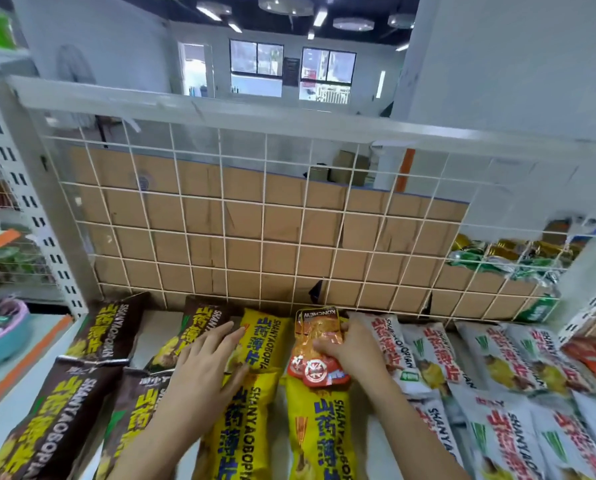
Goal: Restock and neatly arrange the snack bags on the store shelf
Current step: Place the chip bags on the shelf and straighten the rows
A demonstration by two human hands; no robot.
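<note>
Gripping a small orange packet (319, 344), thumb on its face and fingers curled behind it, the right hand (355, 351) holds it up near the back of the shelf (158, 327), over the seam between the yellow and white rows. The left hand (206, 362) is flat with fingers straight and a bit spread. It holds nothing and presses on the rear yellow bag (265, 337).

Risks:
- The packet looks like a different product from the rows around it. Set down here, it would likely lie across the front yellow bag (319, 434) and break the row, or slide into the gap beside the white bags (393, 344).
- The film is glossy, so a slip from that pinch is plausible.
- A push from the left palm could skew the rear yellow bag into the brown bags (109, 330).

Room:
- The wire grid (241, 230) closes the back just behind the packet, with cardboard (185, 216) beyond it, so nothing can go rearward.
- Bags are packed tight and overlapping on both sides, with only a bare strip of shelf between the brown bags.
- Free room is upward and back toward the person.
</note>
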